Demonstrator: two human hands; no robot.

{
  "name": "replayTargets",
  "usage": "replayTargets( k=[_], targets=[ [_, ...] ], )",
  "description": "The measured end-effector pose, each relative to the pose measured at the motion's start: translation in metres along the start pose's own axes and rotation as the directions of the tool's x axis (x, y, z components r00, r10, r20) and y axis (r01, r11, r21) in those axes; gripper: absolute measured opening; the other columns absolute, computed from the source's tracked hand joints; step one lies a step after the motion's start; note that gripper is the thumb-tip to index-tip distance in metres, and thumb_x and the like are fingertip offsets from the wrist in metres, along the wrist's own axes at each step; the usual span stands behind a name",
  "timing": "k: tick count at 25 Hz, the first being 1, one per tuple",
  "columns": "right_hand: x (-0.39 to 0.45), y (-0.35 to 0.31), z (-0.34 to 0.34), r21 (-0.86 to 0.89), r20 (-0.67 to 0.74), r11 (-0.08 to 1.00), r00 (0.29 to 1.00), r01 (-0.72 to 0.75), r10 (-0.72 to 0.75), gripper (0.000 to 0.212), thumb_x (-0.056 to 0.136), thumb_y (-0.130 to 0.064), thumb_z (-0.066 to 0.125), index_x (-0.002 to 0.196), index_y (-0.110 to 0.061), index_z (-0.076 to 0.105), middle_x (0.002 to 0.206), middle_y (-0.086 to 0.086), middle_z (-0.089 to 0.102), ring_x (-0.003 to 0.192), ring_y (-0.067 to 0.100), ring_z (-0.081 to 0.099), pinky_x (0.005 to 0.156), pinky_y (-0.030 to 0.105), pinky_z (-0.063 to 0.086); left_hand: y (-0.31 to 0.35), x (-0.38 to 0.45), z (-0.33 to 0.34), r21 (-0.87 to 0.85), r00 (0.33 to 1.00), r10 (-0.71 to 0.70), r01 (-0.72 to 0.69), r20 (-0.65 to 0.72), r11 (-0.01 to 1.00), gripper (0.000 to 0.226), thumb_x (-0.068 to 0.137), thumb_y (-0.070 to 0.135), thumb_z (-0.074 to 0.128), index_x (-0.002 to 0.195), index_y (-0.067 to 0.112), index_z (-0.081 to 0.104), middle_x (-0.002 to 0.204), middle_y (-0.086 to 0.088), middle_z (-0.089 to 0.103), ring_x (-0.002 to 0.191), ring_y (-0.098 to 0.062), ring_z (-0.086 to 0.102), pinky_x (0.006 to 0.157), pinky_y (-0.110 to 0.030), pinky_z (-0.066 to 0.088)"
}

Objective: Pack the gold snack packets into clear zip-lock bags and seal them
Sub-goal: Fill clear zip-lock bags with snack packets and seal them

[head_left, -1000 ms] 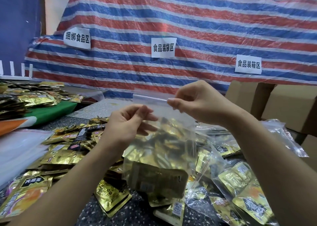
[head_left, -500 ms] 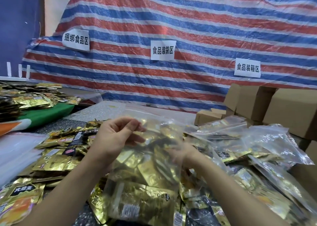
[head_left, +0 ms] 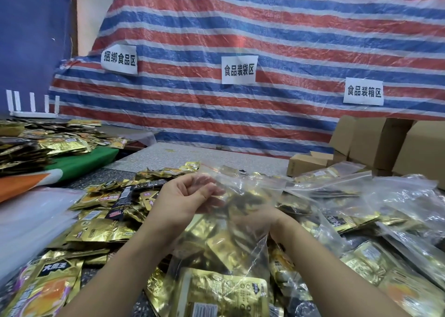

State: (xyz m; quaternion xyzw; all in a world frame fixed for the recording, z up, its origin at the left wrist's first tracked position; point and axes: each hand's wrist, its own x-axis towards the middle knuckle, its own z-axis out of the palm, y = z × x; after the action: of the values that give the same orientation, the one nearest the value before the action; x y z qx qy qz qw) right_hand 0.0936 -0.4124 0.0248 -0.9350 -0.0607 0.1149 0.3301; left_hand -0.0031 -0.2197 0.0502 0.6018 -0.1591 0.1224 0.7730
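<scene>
Gripping the filled zip-lock bag (head_left: 231,239) above the packet heap, my left hand (head_left: 185,203) pinches its top; my right hand (head_left: 255,218), behind the film, I cannot read. An unsealed zip could spill packets.

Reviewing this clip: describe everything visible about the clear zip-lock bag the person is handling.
The clear zip-lock bag is thin, crinkled, glossy transparent plastic, filled with gold foil snack packets that show through it, one with a barcode near the bottom edge. It lies tilted over the pile of loose packets, its mouth end away from the camera. A thin red line runs along that top edge. The left hand grips its upper left part with curled fingers; the right hand lies behind the plastic, blurred. Whether the zip is sealed cannot be told.
</scene>
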Motion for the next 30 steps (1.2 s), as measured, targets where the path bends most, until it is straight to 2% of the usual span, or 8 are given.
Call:
replayTargets(
  k=[2,6,12,15,18,22,26,30],
  targets=[
    [0.001,0.002,0.001,0.029,0.008,0.999,1.0,0.018,-0.018,0.026,0.093,-0.028,0.061,0.118,-0.02,0.063,0.122,0.005,0.063,0.114,0.018,0.062,0.094,0.025,0.051,0.0,0.001,-0.002,-0.022,1.0,-0.026,0.025,-0.011,0.999,0.016,0.082,0.013,0.065,0.095,0.007,0.069,0.087,-0.015,0.076,0.072,-0.023,0.074,0.058,-0.023,0.057],
    [0.005,0.003,0.003,-0.046,0.049,0.999,0.998,0.028,-0.026,0.035,0.095,-0.03,0.056,0.127,-0.017,0.059,0.128,0.002,0.06,0.114,0.017,0.062,0.095,0.03,0.053,0.001,0.002,-0.003,-0.045,0.997,-0.064,0.063,-0.034,0.997,0.013,0.092,0.008,0.058,0.095,0.006,0.07,0.085,-0.015,0.075,0.072,-0.026,0.073,0.059,-0.026,0.058],
    [0.004,0.008,-0.007,0.263,0.191,0.952,0.975,-0.158,0.109,0.033,0.094,-0.029,0.067,0.119,-0.008,0.062,0.111,0.006,0.057,0.098,0.019,0.057,0.104,0.039,0.05,0.001,-0.001,0.003,-0.033,0.992,-0.1,0.098,-0.072,0.995,0.027,0.092,0.026,0.056,0.084,0.009,0.075,0.082,-0.013,0.076,0.063,-0.022,0.072,0.052,-0.023,0.054],
    [0.001,0.007,-0.005,0.245,0.045,0.965,0.995,-0.097,0.088,0.035,0.084,-0.032,0.075,0.11,-0.011,0.065,0.093,0.003,0.066,0.073,0.015,0.061,0.073,0.027,0.056,0.003,-0.003,0.005,-0.043,0.995,-0.084,0.082,-0.059,0.996,0.023,0.08,0.03,0.06,0.073,0.017,0.078,0.082,-0.013,0.076,0.061,-0.02,0.072,0.051,-0.022,0.054],
    [-0.006,0.006,-0.011,0.218,-0.067,0.976,0.998,0.022,-0.008,0.036,0.08,-0.035,0.076,0.109,-0.03,0.056,0.085,-0.004,0.069,0.044,0.002,0.053,0.044,0.017,0.046,0.002,-0.003,0.004,-0.052,0.996,-0.073,0.07,-0.059,0.996,0.021,0.077,0.029,0.062,0.071,0.018,0.078,0.083,-0.013,0.075,0.061,-0.02,0.073,0.051,-0.022,0.055],
    [-0.016,0.012,-0.034,0.32,-0.203,0.947,0.979,0.031,0.037,0.037,0.08,-0.039,0.079,0.101,-0.009,0.071,0.105,0.008,0.069,0.092,0.017,0.07,0.075,0.027,0.061,0.002,-0.002,0.002,-0.045,0.998,-0.051,0.049,-0.043,0.998,0.018,0.077,0.029,0.063,0.071,0.021,0.078,0.083,-0.011,0.075,0.063,-0.02,0.073,0.055,-0.023,0.056],
    [-0.028,0.014,-0.063,0.611,-0.274,0.788,0.955,0.081,0.115,0.035,0.092,-0.023,0.068,0.116,0.003,0.066,0.098,0.017,0.063,0.085,0.027,0.057,0.074,0.038,0.044,0.001,-0.003,0.002,-0.042,0.999,-0.029,0.028,-0.014,0.999,0.015,0.076,0.029,0.066,0.071,0.022,0.078,0.082,-0.009,0.076,0.064,-0.019,0.073,0.059,-0.024,0.058],
    [-0.041,0.0,-0.088,0.776,-0.377,0.583,0.918,0.239,0.126,0.024,0.093,-0.025,0.068,0.103,-0.003,0.069,0.083,0.006,0.07,0.07,0.019,0.065,0.063,0.03,0.052,0.001,-0.004,0.003,-0.054,1.0,-0.025,0.026,0.003,0.998,0.013,0.074,0.027,0.067,0.071,0.021,0.078,0.081,-0.007,0.075,0.064,-0.02,0.072,0.062,-0.027,0.06]
  ],
)
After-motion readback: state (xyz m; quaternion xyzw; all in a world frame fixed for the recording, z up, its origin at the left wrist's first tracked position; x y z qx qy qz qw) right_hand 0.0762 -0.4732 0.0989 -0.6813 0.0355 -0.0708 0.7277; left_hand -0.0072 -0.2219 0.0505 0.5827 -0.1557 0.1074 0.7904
